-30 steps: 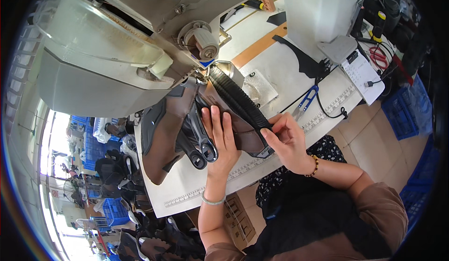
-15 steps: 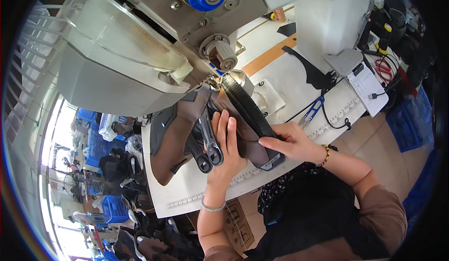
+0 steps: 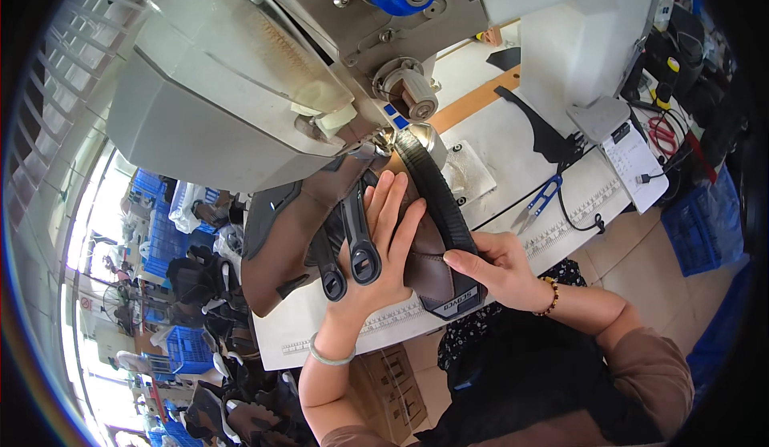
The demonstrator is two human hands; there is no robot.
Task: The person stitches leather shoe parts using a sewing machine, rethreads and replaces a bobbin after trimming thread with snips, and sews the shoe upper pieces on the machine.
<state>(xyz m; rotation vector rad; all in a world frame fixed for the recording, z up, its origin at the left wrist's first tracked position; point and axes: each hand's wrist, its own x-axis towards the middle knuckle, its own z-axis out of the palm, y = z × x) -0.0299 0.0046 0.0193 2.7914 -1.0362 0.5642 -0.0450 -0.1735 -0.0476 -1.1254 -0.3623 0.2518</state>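
A brown leather shoe upper (image 3: 424,277) with black trim lies under the head of a sewing machine (image 3: 216,130). Along its right side runs a black ribbed, padded strip (image 3: 439,200), whose far end reaches the metal parts at the needle area. My left hand (image 3: 383,267) rests flat on the leather, fingers stretched and somewhat spread, beside two black looped straps (image 3: 362,235). With thumb and bent fingers, my right hand (image 3: 506,275) pinches the upper's right edge near its black end piece (image 3: 455,301). The needle itself is too small to make out.
Right of the upper, blue-handled thread snips (image 3: 545,199) lie near a ruler strip (image 3: 569,219) on the white table. A black cut piece (image 3: 533,122) and a white notepad (image 3: 637,159) are farther back. Blue crates (image 3: 191,351) and piled shoe parts stand at the left.
The view has shifted, so the machine appears farther right. Relative to it, the upper and both hands sit more to the left and nearer me. My left fingers have spread wider.
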